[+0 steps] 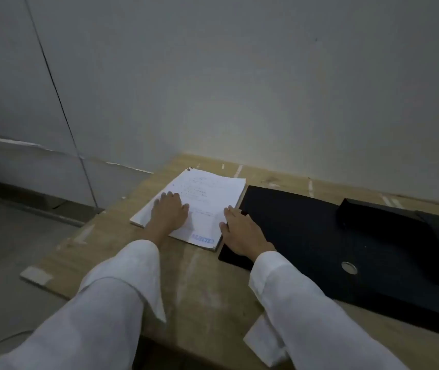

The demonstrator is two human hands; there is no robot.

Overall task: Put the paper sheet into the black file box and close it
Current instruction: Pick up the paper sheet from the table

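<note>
A white stack of printed paper sheets point(205, 190) lies on the wooden table, with a blue stamp near its front right corner. My left hand point(169, 210) rests flat on the stack's left half, fingers spread. My right hand point(242, 233) lies palm down across the stack's right edge and the left edge of the black file box point(319, 236). The box lies flat to the right of the paper, touching it, with a round metal ring on its surface and a raised black part at its far right. Neither hand grips anything.
The wooden table point(194, 276) stands against a pale wall point(266, 89); its left edge drops off to a grey floor point(5, 249). White sleeves cover both forearms. A small white paper scrap point(258, 335) lies at the table's front edge.
</note>
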